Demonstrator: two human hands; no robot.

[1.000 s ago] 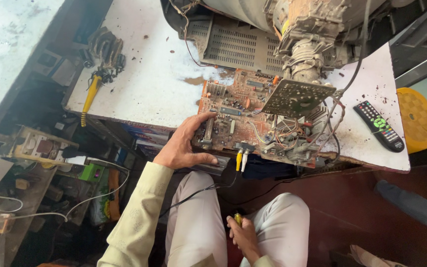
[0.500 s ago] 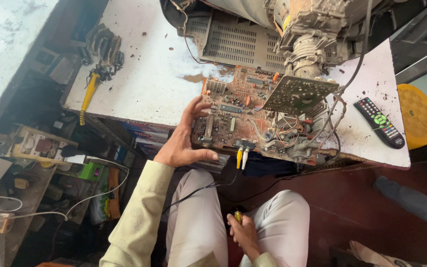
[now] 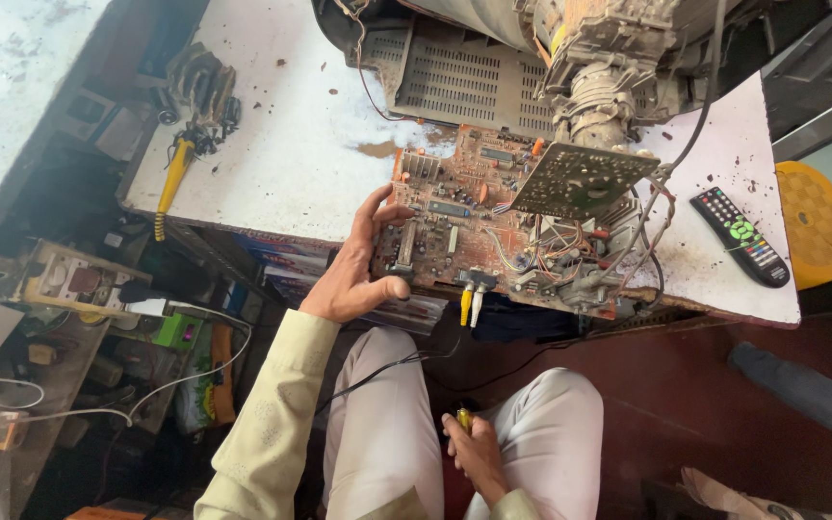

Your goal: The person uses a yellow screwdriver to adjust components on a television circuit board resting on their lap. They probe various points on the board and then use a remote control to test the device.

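At the table [image 3: 272,164] edge, a board [image 3: 493,226] is gripped at its left end by the left hand [image 3: 358,274], thumb under, fingers on top. Down between the knees, a small yellow tool [image 3: 463,418] is held in the closed right hand [image 3: 474,451]. Yellow and white plugs [image 3: 472,303] hang from the board's near edge. A remote [image 3: 745,236] lies to the right.

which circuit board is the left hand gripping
The big orange circuit board lying flat at the table edge; the left hand grips its corner. The smaller green board stands tilted, untouched.
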